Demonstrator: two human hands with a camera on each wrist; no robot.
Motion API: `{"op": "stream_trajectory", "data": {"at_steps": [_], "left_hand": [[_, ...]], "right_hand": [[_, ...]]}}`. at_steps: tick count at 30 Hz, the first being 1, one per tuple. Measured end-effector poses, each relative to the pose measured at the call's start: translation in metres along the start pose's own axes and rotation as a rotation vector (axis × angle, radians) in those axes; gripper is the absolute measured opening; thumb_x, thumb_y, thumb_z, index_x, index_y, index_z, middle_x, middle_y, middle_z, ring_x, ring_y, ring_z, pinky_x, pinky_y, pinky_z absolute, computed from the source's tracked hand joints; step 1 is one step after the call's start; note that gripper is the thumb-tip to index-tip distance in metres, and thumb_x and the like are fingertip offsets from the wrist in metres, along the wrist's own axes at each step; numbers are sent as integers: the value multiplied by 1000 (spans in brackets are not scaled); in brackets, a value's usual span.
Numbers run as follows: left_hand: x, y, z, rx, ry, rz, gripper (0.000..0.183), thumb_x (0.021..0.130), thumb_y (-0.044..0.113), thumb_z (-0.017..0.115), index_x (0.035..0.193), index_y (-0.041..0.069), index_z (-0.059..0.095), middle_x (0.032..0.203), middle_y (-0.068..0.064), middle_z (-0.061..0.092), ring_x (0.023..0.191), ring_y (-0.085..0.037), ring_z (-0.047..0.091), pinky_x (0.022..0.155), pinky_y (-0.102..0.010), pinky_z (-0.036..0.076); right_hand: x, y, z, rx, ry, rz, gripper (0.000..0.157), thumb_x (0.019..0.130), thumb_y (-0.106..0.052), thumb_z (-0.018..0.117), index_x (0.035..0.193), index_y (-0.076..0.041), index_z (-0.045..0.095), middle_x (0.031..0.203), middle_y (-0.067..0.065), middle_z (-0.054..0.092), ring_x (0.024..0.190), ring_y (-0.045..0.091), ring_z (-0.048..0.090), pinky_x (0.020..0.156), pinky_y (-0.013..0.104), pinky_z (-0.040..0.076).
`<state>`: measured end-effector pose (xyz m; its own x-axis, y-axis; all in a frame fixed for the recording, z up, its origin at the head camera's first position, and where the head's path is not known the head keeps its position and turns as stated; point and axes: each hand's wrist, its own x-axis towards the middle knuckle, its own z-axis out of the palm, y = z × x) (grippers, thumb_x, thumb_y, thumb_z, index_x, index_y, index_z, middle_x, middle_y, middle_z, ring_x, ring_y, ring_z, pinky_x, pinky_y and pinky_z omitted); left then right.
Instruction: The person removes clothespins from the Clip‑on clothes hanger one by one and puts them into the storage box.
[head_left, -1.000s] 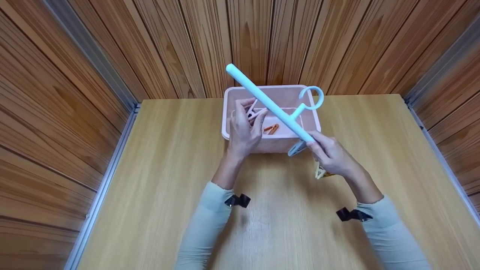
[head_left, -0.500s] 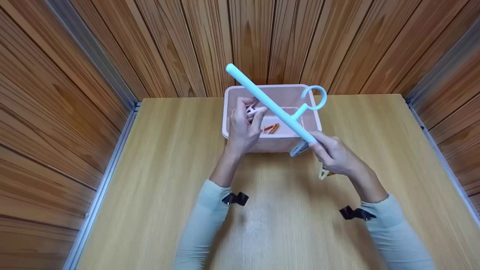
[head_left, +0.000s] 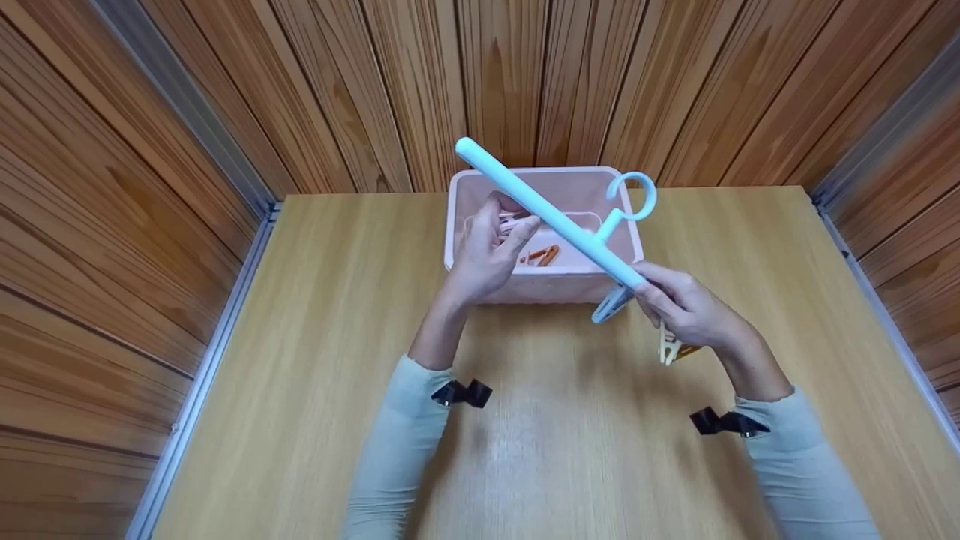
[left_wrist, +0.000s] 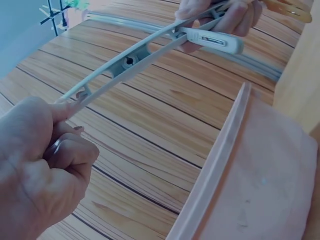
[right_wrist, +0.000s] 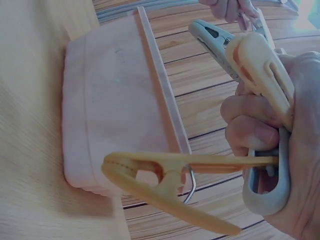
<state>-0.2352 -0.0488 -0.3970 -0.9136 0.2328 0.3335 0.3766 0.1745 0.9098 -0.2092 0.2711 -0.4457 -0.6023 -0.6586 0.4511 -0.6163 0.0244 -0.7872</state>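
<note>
My right hand (head_left: pixel 686 304) grips the lower right end of a light blue hanger (head_left: pixel 555 217), which is tilted across the pink bin. Its hook (head_left: pixel 646 196) points to the upper right. From the bar hang a blue clothespin (head_left: pixel 613 304), a cream clothespin (right_wrist: pixel 262 67) and a yellow-orange clothespin (right_wrist: pixel 170 170), the last two close to the right fingers. Over the bin, my left hand (head_left: pixel 484 255) pinches a pale pink clothespin (head_left: pixel 513 222) near the hanger's upper half. Whether this clothespin bites on the bar is hidden by the fingers.
The pink bin (head_left: pixel 544 286) stands at the table's back edge, against the wood-panelled wall (head_left: pixel 360 97). Inside it lies an orange clothespin (head_left: pixel 550 256). Metal rails (head_left: pixel 217 345) run along the table's sides.
My right hand has shifted slightly right and toward me with the hanger, whose upper end has dipped. In my left hand the pink clothespin has turned, and its spread legs no longer show.
</note>
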Motion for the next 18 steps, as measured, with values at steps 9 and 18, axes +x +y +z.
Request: {"op": "stream_trajectory", "data": {"at_steps": [9, 18], "left_hand": [[-4, 1, 9, -248, -44, -113, 39, 114, 12, 66, 145, -7, 54, 97, -4, 58, 79, -16, 55, 65, -21, 45], [-8, 4, 32, -196, 166, -118, 31, 114, 11, 64, 137, -7, 55, 151, -26, 69, 139, -32, 70, 117, -36, 60]], "right_hand": [[-2, 10, 0, 93, 4, -14, 22, 112, 15, 40, 122, 15, 59, 69, 14, 51, 56, 22, 50, 50, 31, 43], [2, 28, 26, 147, 141, -25, 22, 115, 12, 34, 118, 23, 53, 65, 16, 47, 50, 22, 44, 38, 33, 32]]}}
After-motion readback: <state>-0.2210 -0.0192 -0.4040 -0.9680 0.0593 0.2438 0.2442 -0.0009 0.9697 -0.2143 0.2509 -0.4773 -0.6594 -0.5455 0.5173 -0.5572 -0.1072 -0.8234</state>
